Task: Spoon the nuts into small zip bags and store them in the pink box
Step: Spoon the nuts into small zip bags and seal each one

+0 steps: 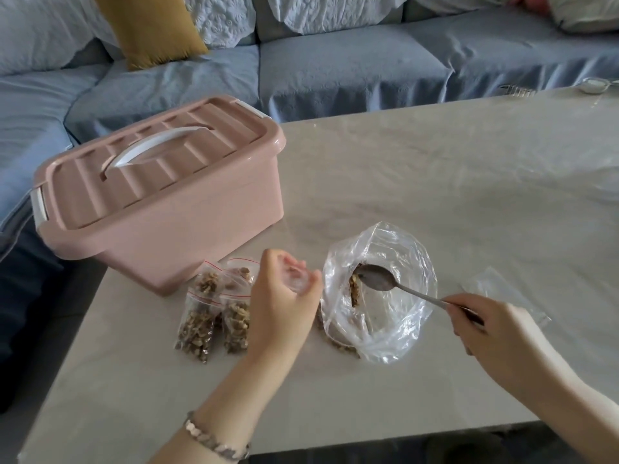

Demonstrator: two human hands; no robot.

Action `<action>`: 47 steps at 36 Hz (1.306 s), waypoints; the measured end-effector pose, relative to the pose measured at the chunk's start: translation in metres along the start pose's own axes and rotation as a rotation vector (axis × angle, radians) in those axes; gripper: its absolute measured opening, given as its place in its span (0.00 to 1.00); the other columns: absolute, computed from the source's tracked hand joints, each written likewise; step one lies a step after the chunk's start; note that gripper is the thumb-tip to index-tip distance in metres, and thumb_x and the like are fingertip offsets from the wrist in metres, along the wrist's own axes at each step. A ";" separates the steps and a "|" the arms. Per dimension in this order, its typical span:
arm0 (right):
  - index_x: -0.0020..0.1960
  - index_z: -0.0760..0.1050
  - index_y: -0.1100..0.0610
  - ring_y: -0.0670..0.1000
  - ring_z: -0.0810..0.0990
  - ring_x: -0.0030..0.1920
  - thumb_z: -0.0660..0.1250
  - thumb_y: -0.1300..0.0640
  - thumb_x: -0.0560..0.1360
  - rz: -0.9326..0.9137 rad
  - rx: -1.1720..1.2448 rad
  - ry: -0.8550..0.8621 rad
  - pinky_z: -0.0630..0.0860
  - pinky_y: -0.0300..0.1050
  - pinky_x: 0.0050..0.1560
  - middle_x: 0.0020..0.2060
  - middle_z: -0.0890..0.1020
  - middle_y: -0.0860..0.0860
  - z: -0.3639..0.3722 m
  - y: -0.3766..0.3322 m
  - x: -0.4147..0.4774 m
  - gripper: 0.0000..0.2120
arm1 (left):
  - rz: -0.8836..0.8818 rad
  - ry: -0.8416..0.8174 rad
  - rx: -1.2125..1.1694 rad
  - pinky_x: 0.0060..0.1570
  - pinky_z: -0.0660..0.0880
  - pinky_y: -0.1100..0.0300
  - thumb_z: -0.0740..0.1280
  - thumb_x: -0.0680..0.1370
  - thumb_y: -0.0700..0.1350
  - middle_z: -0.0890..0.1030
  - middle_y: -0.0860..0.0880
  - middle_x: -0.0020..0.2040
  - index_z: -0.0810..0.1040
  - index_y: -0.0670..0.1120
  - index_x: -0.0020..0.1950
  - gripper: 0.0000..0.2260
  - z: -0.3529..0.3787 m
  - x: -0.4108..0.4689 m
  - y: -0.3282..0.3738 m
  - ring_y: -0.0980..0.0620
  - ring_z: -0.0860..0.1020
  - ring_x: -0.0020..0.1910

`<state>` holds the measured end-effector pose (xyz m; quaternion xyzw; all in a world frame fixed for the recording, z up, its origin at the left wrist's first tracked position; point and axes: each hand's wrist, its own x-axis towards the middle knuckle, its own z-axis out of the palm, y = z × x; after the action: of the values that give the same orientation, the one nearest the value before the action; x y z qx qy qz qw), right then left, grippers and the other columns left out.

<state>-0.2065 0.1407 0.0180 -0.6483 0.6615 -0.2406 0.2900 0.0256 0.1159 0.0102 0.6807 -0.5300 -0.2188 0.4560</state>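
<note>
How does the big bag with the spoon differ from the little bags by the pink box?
The big bag stands open, spoon in its mouth; the little bags lie flat. The big bag is mostly empty, the little bags packed full. The little bags carry red zip strips; the big bag shows none. Both are clear plastic holding nuts.

Left grip, right grip, both curled

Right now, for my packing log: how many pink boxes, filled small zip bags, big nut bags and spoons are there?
Pink box: 1
Filled small zip bags: 4
Big nut bag: 1
Spoon: 1
Total: 7
</note>
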 end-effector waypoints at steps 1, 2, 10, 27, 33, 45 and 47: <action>0.37 0.74 0.43 0.49 0.70 0.24 0.62 0.58 0.77 0.002 -0.014 -0.007 0.66 0.42 0.27 0.24 0.75 0.52 0.003 -0.002 0.001 0.14 | 0.014 -0.033 0.008 0.41 0.69 0.71 0.72 0.70 0.44 0.78 0.56 0.43 0.68 0.51 0.44 0.12 0.000 -0.002 0.005 0.58 0.77 0.42; 0.38 0.75 0.45 0.47 0.69 0.24 0.61 0.58 0.77 0.006 -0.028 -0.013 0.66 0.41 0.26 0.24 0.75 0.51 0.005 -0.004 0.001 0.12 | 0.015 -0.076 0.038 0.41 0.68 0.70 0.72 0.70 0.46 0.77 0.56 0.44 0.68 0.50 0.45 0.12 0.002 -0.002 0.009 0.57 0.76 0.43; 0.41 0.79 0.56 0.46 0.65 0.23 0.61 0.59 0.77 -0.029 -0.127 -0.076 0.60 0.38 0.26 0.27 0.76 0.51 0.020 -0.016 -0.003 0.10 | -0.407 -0.395 0.152 0.31 0.63 0.64 0.70 0.71 0.46 0.73 0.53 0.42 0.68 0.47 0.50 0.13 0.037 0.009 -0.002 0.58 0.70 0.36; 0.44 0.80 0.58 0.52 0.77 0.32 0.60 0.59 0.77 -0.069 -0.269 0.011 0.72 0.46 0.32 0.32 0.79 0.52 0.023 -0.017 -0.001 0.10 | -0.357 -0.186 0.140 0.28 0.64 0.66 0.68 0.71 0.40 0.72 0.52 0.37 0.69 0.43 0.48 0.10 0.016 0.002 -0.026 0.58 0.70 0.32; 0.45 0.82 0.57 0.48 0.75 0.28 0.63 0.60 0.76 -0.085 -0.141 -0.081 0.70 0.39 0.31 0.31 0.81 0.51 0.035 -0.015 0.000 0.09 | -0.351 -0.208 0.116 0.41 0.70 0.56 0.68 0.69 0.42 0.73 0.53 0.37 0.67 0.48 0.43 0.10 0.020 -0.001 -0.026 0.53 0.72 0.36; 0.40 0.81 0.62 0.47 0.66 0.19 0.62 0.63 0.77 0.357 0.454 -0.276 0.62 0.36 0.22 0.21 0.71 0.50 0.040 -0.006 0.012 0.11 | -0.287 -0.220 0.069 0.31 0.65 0.63 0.68 0.70 0.41 0.73 0.51 0.38 0.68 0.46 0.45 0.10 0.011 -0.009 -0.030 0.54 0.70 0.32; 0.41 0.81 0.63 0.48 0.67 0.20 0.62 0.64 0.76 0.375 0.499 -0.307 0.62 0.36 0.22 0.22 0.72 0.52 0.042 -0.005 0.012 0.10 | -0.259 -0.241 0.091 0.28 0.64 0.68 0.69 0.70 0.41 0.73 0.50 0.38 0.67 0.47 0.45 0.10 0.008 -0.014 -0.032 0.54 0.70 0.32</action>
<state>-0.1734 0.1313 -0.0099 -0.4534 0.6385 -0.2370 0.5749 0.0312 0.1259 -0.0235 0.7319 -0.4983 -0.3315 0.3258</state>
